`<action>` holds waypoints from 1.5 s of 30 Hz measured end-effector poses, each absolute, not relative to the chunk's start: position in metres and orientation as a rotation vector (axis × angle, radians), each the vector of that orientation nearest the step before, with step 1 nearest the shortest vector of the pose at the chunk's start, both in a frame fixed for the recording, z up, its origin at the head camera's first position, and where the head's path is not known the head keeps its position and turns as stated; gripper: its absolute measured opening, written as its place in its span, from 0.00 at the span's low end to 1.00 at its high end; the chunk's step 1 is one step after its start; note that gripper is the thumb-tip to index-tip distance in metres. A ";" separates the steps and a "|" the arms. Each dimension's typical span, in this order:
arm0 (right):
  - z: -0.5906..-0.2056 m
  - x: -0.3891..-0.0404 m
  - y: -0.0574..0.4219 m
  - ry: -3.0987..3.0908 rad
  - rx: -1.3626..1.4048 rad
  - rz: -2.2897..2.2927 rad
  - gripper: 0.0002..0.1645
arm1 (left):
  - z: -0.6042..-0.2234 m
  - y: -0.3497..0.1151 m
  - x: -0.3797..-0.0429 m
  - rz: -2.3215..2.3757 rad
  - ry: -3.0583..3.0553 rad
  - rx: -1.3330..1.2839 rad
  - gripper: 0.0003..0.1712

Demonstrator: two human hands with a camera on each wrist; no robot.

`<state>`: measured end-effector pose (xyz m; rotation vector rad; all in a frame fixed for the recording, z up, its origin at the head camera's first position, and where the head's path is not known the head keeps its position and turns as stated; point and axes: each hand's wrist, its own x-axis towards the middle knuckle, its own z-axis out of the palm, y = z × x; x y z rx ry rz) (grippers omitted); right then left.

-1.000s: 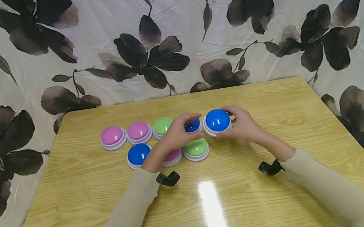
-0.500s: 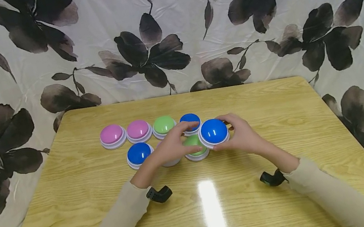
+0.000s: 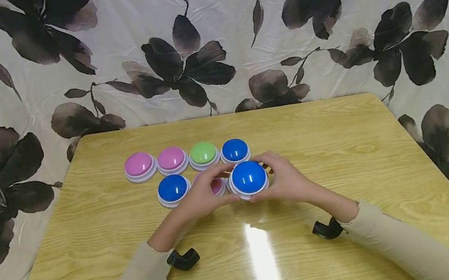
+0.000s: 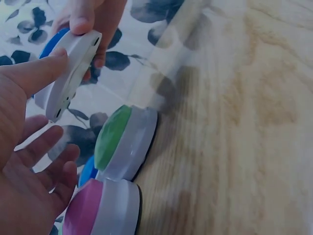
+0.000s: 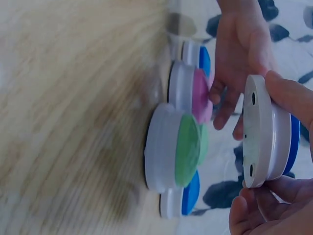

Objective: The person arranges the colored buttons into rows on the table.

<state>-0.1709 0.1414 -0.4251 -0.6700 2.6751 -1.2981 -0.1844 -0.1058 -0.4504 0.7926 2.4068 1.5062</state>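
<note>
My right hand (image 3: 282, 177) grips a blue push button (image 3: 248, 177) by its white round base, thumb on one edge and fingers on the other. The button hangs above a green push button (image 5: 188, 149) of the front row, almost hidden beneath it in the head view. On the opposite side, my left hand (image 3: 200, 196) touches the held button's base with its thumb; its other fingers (image 4: 44, 142) stay loosely bent, apart from it. Below the left hand is a pink push button (image 4: 83, 208), and left of that a blue one (image 3: 172, 188).
Behind stands a row with two pink buttons (image 3: 138, 164), a green button (image 3: 203, 153) and another blue button (image 3: 235, 149). All rest on a wooden table (image 3: 333, 141) whose far edge meets a floral cloth (image 3: 193, 65).
My right hand has carried the blue button leftward and nearer, over the front green button. My left hand has come nearer from the rear row and now touches the button with its thumb.
</note>
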 end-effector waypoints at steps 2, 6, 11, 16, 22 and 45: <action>-0.425 -0.169 0.137 2.668 -0.672 -1.280 0.51 | -0.451 -0.108 -0.181 1.526 2.386 0.789 0.41; -0.425 -0.163 0.131 2.657 -0.685 -1.256 0.51 | -0.455 -0.111 -0.174 1.555 2.372 0.805 0.42; -0.424 -0.159 0.120 2.651 -0.730 -1.265 0.50 | -0.456 -0.117 -0.166 1.573 2.389 0.808 0.41; -0.424 -0.157 0.103 2.657 -0.772 -1.276 0.50 | -0.453 -0.131 -0.157 1.497 2.511 0.824 0.41; -0.427 -0.157 0.083 2.610 -0.815 -1.295 0.55 | -0.452 -0.153 -0.151 1.474 2.559 0.771 0.41; -0.427 -0.193 0.010 2.458 -0.974 -1.370 0.47 | -0.444 -0.228 -0.158 1.430 2.673 0.633 0.43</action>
